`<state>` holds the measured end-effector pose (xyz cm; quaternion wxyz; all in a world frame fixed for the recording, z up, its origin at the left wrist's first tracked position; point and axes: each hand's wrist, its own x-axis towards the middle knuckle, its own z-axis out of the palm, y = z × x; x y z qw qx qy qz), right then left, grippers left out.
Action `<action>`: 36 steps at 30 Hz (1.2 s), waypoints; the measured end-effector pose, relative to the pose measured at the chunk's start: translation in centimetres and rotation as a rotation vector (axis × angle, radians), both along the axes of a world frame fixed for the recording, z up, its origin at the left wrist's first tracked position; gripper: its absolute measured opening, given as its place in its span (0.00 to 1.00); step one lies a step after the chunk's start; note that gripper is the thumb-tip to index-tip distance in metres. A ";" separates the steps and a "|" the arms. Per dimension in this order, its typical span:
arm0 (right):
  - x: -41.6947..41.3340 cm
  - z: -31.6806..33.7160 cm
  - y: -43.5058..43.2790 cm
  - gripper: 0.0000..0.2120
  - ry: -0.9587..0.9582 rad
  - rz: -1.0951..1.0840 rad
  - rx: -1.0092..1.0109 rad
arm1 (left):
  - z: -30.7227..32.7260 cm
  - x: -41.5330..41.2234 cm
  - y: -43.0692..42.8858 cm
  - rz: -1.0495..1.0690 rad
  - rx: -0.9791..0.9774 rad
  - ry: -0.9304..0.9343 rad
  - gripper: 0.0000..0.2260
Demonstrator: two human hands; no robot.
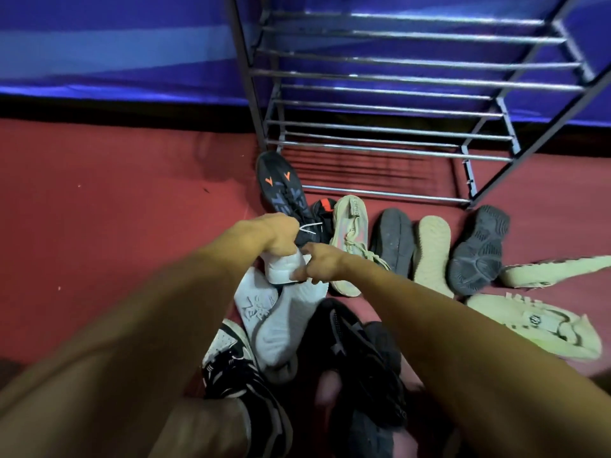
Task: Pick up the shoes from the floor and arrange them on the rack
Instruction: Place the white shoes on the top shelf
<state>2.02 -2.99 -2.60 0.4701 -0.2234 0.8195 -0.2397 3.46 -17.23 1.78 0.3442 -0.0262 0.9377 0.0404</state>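
Observation:
Several shoes lie scattered on the red floor before a metal shoe rack [390,77] whose bars hold nothing. My left hand [276,234] grips the heel end of a white shoe [284,266], and my right hand [319,262] pinches the same shoe from the right. A second white shoe [281,328] lies under it, sole up. A black shoe with orange marks [281,186] lies behind my hands, a beige laced shoe [350,242] just to the right. Black shoes [360,355] lie close to me.
To the right lie a dark sole-up shoe [395,241], a beige sole-up shoe [431,254], a dark chunky sole [479,252] and two pale shoes [545,325]. A black-and-white sneaker [231,358] sits near my foot. A blue wall [115,44] stands behind the rack.

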 end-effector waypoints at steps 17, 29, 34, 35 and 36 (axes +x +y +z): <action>-4.6 13.7 9.2 0.25 0.370 0.058 0.008 | 14.4 -4.5 8.3 -0.064 0.092 0.158 0.11; -8.6 23.0 14.6 0.30 0.213 -0.177 -0.076 | 21.6 -6.7 12.2 0.109 0.496 0.615 0.06; -9.8 24.2 14.9 0.21 0.240 -0.342 -0.123 | 22.2 -7.1 13.0 0.125 0.562 0.643 0.05; -10.1 24.2 14.9 0.18 0.249 -0.379 -0.148 | 22.2 -7.2 13.0 0.144 0.582 0.648 0.06; -10.3 24.4 14.9 0.15 0.260 -0.399 -0.169 | 22.2 -7.3 12.8 0.162 0.600 0.649 0.08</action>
